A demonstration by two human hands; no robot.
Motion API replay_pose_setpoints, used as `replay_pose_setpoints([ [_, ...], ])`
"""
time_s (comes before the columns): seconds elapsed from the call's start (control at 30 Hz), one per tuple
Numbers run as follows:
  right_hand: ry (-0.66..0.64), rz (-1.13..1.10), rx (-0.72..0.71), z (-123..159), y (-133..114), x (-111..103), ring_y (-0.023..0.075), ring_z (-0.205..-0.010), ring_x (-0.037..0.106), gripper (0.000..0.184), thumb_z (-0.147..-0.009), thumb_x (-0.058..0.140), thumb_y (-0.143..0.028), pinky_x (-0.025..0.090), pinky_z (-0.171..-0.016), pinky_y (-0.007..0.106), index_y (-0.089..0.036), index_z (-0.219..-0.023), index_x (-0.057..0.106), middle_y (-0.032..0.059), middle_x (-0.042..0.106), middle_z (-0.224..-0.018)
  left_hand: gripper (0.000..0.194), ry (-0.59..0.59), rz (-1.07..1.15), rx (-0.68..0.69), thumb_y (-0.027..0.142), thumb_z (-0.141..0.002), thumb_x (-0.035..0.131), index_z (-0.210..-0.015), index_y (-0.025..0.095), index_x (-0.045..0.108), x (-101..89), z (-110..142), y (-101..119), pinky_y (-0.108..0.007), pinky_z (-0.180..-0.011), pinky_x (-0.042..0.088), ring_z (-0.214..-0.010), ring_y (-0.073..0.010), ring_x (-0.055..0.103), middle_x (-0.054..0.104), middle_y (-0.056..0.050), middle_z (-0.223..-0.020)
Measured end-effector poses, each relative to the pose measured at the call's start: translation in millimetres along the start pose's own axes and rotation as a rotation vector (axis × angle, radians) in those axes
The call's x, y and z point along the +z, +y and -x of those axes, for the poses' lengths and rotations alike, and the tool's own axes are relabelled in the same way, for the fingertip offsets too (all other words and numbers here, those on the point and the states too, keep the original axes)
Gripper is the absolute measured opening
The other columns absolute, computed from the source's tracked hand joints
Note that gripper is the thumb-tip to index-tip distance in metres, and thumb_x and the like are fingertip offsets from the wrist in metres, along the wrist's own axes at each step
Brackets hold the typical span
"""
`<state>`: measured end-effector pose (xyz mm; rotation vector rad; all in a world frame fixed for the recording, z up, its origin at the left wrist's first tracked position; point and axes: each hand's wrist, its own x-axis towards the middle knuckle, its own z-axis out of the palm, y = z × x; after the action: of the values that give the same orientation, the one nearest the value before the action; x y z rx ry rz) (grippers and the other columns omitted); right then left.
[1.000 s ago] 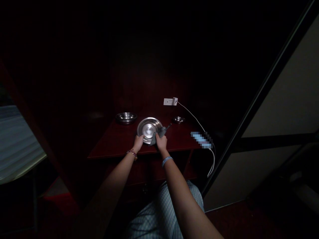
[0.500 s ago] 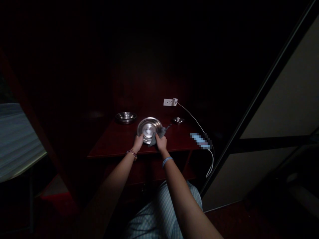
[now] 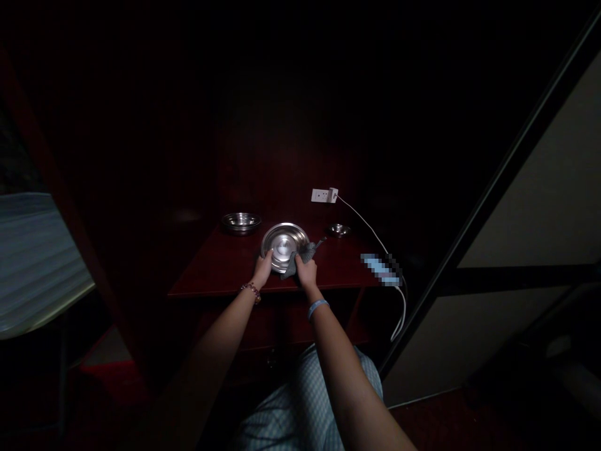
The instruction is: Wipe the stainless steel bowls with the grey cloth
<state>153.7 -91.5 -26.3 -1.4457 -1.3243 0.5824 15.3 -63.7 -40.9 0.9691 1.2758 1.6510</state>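
Note:
A round, shallow stainless steel plate (image 3: 283, 243) is held tilted toward me above the front of the dark red desk (image 3: 201, 275). My left hand (image 3: 263, 268) grips its lower left rim, thumb on the inside face. At the lower right rim, my right hand (image 3: 306, 270) pinches a grey cloth (image 3: 290, 265) against the plate, with the cloth's end sticking out to the right. The fingers behind the plate are hidden. Back left of the plate sits a stack of steel plates (image 3: 241, 223). A small steel bowl (image 3: 339, 230) rests at the back right.
On the back wall is a white socket with a charger (image 3: 325, 195), its white cable (image 3: 364, 220) running down to a blurred-out blue object (image 3: 381, 269) at the desk's right edge. A pale ribbed surface (image 3: 42, 263) stands at left, above a red box (image 3: 113, 366).
The whole view has shifted slightly, so things appear a little further right and lower. Both hands keep their hold on the plate and cloth, with hardly any movement visible.

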Motion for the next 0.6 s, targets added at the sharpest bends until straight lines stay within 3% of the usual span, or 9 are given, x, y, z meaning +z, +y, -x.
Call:
replay_pose_setpoints([
  [0.23,-0.004,0.009,-0.015,-0.9,-0.4,-0.2,0.0241,-0.098,0.068,0.034,-0.087,0.049,-0.034,0.049,-0.085,0.027,-0.011,-0.099,0.071,0.0141,0.072,-0.1,0.023,-0.044,0.063,0.044,0.017,-0.078,0.057,-0.098,0.011,0.067,2.4,3.5,1.5,-0.031,-0.096,0.044,-0.105,-0.0211,0.064,0.071,-0.012,-0.107],
  [0.6,-0.006,-0.043,-0.006,0.1,-1.0,0.2,0.0214,-0.095,0.068,0.031,-0.087,0.051,-0.034,0.05,-0.083,0.025,-0.013,-0.097,0.071,0.0108,0.073,-0.097,0.024,-0.048,0.049,0.057,0.015,-0.077,0.058,-0.098,0.01,0.067,1.4,1.8,-1.2,-0.032,-0.099,0.042,-0.107,-0.021,0.062,0.071,-0.012,-0.106],
])
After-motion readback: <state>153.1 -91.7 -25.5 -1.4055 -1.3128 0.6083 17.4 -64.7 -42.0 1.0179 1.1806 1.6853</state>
